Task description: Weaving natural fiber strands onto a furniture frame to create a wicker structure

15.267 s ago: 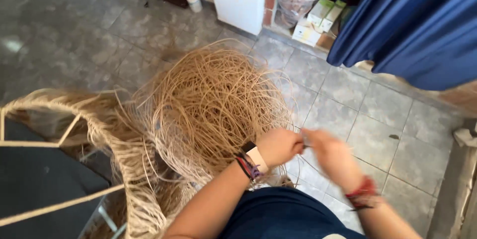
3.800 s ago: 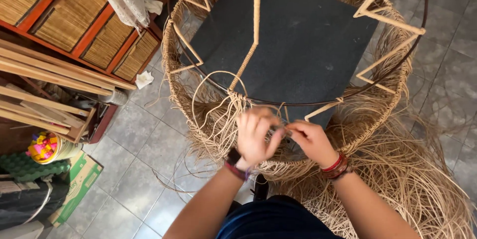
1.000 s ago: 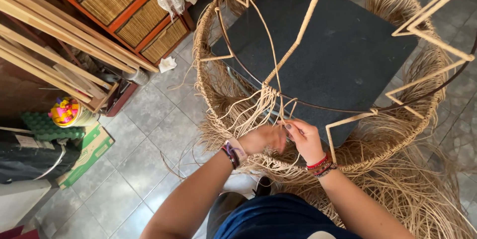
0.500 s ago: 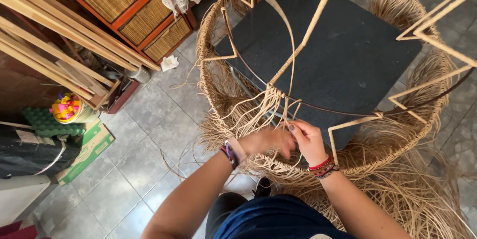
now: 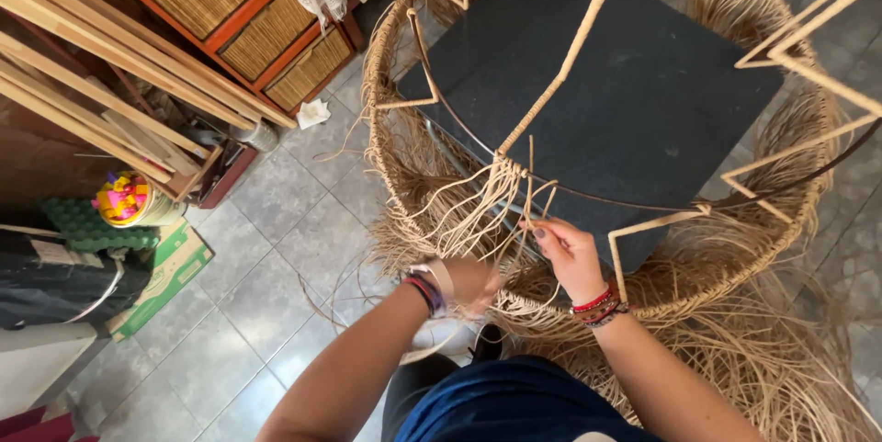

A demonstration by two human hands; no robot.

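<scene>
A round wire frame (image 5: 643, 204) wrapped in tan fibre stands before me around a black square board (image 5: 597, 84). Loose raffia strands (image 5: 478, 208) hang knotted from the dark wire ring. My right hand (image 5: 565, 254) pinches one or two of these strands just below the ring. My left hand (image 5: 469, 281), with a watch and bracelets at the wrist, is lower and pulls a bunch of strands down towards me.
A heap of loose raffia (image 5: 781, 359) lies on the tiled floor at the right. Wooden slats (image 5: 101, 102) and a woven-front cabinet (image 5: 248, 28) stand at the left. A green carton (image 5: 156, 281) and a colourful tub (image 5: 124, 198) sit on the floor.
My left hand has dropped lower and pulled the strands down. My right hand stays at the ring. The view has tilted slightly.
</scene>
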